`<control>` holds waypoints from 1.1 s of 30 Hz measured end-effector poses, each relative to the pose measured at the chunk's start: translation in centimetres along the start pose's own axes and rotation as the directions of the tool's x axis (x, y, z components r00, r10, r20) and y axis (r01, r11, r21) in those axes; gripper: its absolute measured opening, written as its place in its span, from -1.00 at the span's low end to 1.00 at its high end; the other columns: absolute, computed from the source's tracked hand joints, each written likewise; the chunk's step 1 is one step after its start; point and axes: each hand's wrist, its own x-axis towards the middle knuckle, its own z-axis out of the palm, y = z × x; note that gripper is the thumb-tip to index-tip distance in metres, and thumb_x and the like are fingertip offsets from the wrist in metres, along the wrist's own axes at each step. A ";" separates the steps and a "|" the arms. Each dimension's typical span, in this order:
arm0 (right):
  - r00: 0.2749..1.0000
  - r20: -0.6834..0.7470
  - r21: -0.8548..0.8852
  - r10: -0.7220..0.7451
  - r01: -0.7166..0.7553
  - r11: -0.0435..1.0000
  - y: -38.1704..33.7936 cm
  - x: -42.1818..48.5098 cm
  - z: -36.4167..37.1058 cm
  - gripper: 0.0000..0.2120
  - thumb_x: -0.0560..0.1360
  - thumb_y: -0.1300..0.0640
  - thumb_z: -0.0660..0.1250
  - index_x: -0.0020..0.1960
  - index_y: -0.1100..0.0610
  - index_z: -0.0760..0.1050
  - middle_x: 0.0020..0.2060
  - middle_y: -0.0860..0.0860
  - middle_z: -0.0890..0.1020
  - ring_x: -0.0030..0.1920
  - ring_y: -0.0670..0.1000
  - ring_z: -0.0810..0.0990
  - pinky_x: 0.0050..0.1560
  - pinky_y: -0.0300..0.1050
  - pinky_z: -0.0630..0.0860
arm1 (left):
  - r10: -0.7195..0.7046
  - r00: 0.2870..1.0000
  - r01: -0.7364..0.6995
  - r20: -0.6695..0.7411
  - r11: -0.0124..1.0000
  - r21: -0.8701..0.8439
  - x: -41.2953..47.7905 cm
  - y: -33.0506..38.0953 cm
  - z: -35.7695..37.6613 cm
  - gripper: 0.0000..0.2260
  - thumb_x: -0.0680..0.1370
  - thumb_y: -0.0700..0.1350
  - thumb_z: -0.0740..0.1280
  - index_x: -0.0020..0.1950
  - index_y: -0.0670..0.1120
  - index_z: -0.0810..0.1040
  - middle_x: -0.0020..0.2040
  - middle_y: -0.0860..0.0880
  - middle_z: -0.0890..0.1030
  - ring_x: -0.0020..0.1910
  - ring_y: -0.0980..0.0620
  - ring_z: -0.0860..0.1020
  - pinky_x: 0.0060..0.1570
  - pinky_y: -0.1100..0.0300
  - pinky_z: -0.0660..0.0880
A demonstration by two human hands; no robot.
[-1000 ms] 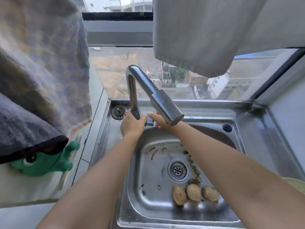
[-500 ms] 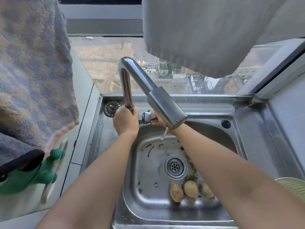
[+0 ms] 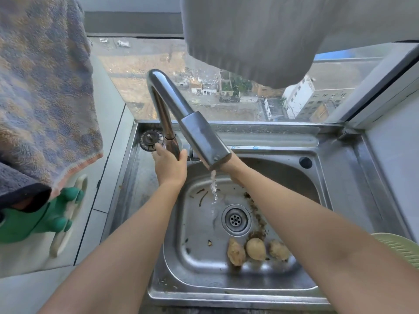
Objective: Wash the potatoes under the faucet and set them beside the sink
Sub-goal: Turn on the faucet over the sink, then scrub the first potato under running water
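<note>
Three dirty potatoes (image 3: pixel 256 248) lie side by side on the floor of the steel sink (image 3: pixel 226 298), just in front of the drain (image 3: pixel 235 219). My left hand (image 3: pixel 170 166) is wrapped around the upright stem of the chrome faucet (image 3: pixel 199 137). My right hand (image 3: pixel 230 165) reaches behind the spout to the faucet handle (image 3: pixel 192 155), and its fingers are mostly hidden by the spout. A thin stream of water (image 3: pixel 213 189) falls from the spout onto the sink floor, left of the drain and away from the potatoes.
A black drain plug (image 3: pixel 151 140) sits at the sink's back left corner. A pale green colander (image 3: pixel 401 245) shows at the right edge. A green glove (image 3: pixel 40 220) and a checked towel (image 3: pixel 45 87) hang on the left; a grey cloth (image 3: pixel 249 37) hangs overhead. Peel scraps litter the basin.
Water has begun to run from the spout, growing from a first drip into a stream. Both hands have stayed at the faucet, and the potatoes have not moved.
</note>
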 end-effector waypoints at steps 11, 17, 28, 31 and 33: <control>0.832 0.055 -0.890 0.552 -0.209 0.404 19.7 -4.3 0.3 -0.68 0.55 0.11 0.28 0.23 0.27 0.43 0.18 0.22 0.55 0.15 0.19 0.54 -0.04 -0.09 0.44 | -0.184 0.894 0.110 0.409 0.974 0.200 -6.5 -8.5 7.3 -0.73 0.61 -0.12 0.14 0.00 -0.23 0.58 0.07 -0.27 0.62 0.00 -0.25 0.55 -0.10 0.09 0.41; 0.901 0.052 -0.965 0.430 -0.065 0.255 24.2 -5.1 2.9 -0.38 0.51 0.22 0.30 0.47 0.30 0.11 0.39 0.30 0.31 0.33 0.31 0.44 0.22 0.08 0.45 | -0.200 0.861 0.116 0.467 0.972 0.203 -6.6 -11.5 9.6 -0.75 0.60 -0.12 0.14 -0.24 -0.15 0.46 -0.24 -0.15 0.53 -0.30 -0.11 0.42 -0.30 0.12 0.32; 0.969 -0.073 0.060 0.237 -0.233 0.971 12.5 -0.8 4.4 -0.56 0.42 -0.18 0.36 0.02 0.16 0.35 -0.32 0.06 0.54 -0.37 0.00 0.51 -0.40 -0.19 0.45 | -0.296 0.714 0.597 0.634 0.731 -0.331 -8.1 -7.7 6.1 -0.56 0.65 0.17 0.03 0.14 -0.10 0.54 0.00 -0.18 0.59 -0.07 -0.17 0.61 -0.11 0.01 0.60; 0.962 -0.132 0.096 0.238 -0.226 0.969 9.5 -1.2 5.4 -0.57 0.49 -0.26 0.17 0.01 0.12 0.40 -0.07 0.12 0.56 -0.14 0.05 0.56 -0.15 -0.05 0.52 | -0.224 0.759 0.559 0.611 0.706 -0.436 -8.7 -5.0 5.3 -0.43 0.63 0.25 -0.01 0.10 -0.12 0.63 -0.12 -0.14 0.65 -0.29 -0.06 0.57 -0.41 0.21 0.48; 0.976 -0.135 0.019 0.172 -0.171 0.985 7.8 -2.2 6.1 -0.74 0.48 -0.19 0.04 -0.12 -0.03 0.35 0.04 0.12 0.49 0.01 0.07 0.48 0.04 0.06 0.51 | -0.207 0.848 0.449 0.488 0.770 -0.454 -8.4 -4.2 4.6 -0.50 0.61 0.22 0.09 0.04 -0.15 0.63 -0.16 -0.14 0.63 -0.37 -0.03 0.52 -0.48 0.27 0.42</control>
